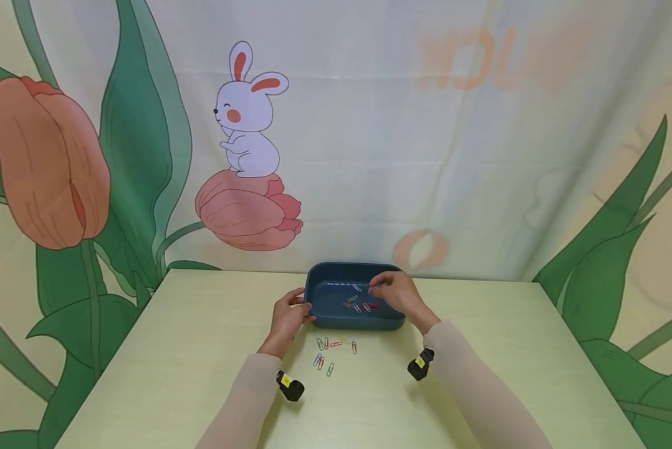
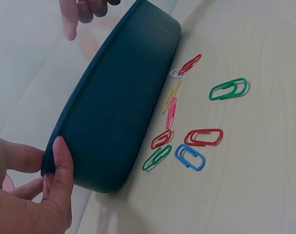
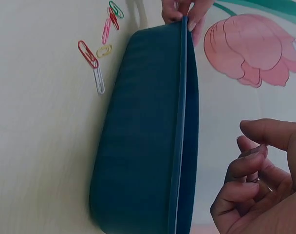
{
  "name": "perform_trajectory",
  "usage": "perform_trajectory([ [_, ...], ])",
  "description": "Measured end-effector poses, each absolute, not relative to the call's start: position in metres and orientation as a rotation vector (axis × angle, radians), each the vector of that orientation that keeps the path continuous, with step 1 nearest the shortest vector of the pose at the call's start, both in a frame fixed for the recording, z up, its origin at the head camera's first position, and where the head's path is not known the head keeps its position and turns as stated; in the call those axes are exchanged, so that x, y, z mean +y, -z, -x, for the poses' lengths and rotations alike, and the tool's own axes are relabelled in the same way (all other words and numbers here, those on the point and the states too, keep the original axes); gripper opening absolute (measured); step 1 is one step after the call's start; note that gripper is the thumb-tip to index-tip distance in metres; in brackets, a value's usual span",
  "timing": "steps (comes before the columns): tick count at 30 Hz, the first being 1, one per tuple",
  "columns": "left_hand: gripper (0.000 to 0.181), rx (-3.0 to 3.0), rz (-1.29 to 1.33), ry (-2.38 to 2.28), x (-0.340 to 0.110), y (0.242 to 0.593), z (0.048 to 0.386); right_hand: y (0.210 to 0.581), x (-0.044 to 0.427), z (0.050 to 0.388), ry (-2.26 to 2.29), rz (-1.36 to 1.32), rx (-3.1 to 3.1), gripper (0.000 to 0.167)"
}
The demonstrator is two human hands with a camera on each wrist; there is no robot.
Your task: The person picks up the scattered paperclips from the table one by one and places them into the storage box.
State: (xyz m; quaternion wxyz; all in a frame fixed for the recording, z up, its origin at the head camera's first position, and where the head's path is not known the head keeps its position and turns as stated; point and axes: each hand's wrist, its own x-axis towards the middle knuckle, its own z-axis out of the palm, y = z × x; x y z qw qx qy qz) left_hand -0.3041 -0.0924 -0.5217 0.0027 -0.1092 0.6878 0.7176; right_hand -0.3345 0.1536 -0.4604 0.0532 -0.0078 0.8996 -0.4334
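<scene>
Green, red, pink, yellow and blue coating, probably plastic over thin wire, on the paper clips (image 2: 227,89) lying loose on the tabletop (image 1: 482,362), just in front of a dark blue tray (image 1: 358,323). More of the same inside, as strewn clips (image 1: 356,307) on the tray's floor. Likely very light, stiff yet a little springy, hardly breakable, but smooth and low-lying enough to skate away under a fingertip. Best pinched across the long sides near the middle, or tipped up first by one rounded end. Worth care with the red paper clip (image 3: 87,53) and the white paper clip (image 3: 99,80), overlapping beside the tray: hooked or merely crossed, impossible to tell; perhaps apt to lift as a pair.

Moulded plastic for the tray, judging by the sheen: presumably rigid, light, prone to slide if nudged, so best steadied by the rim. Gripped at its left end by the left hand (image 1: 288,321), digits either side of the rim. Above the right end, the right hand (image 1: 400,293), thumb and forefinger tips near each other but slightly apart, other fingers loosely bent, nothing visible between them.
</scene>
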Motion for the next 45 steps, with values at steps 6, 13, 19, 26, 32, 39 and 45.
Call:
perform_trajectory([
  [6,0.050,2.157,0.334,-2.257,-0.093,0.523,0.304,0.461,0.152,0.319,1.350,0.095,2.703,0.017],
  [13,0.050,2.154,0.334,-2.259,-0.092,0.523,0.305,0.461,0.151,0.296,1.375,0.173,2.683,0.019],
  [19,0.050,2.148,0.340,-2.257,-0.093,0.520,0.306,0.460,0.155,0.279,1.412,0.229,2.633,0.021],
  [26,0.050,2.151,0.356,-2.246,-0.092,0.520,0.306,0.471,0.159,0.267,1.475,0.217,2.577,0.018],
  [32,0.050,2.155,0.362,-2.244,-0.091,0.521,0.306,0.486,0.159,0.260,1.483,0.196,2.554,0.021],
  [39,0.050,2.152,0.352,-2.257,-0.091,0.524,0.307,0.512,0.153,0.253,1.504,0.216,2.574,0.023],
  [45,0.050,2.151,0.343,-2.269,-0.092,0.526,0.306,0.531,0.147,0.250,1.457,0.203,2.570,0.021],
])
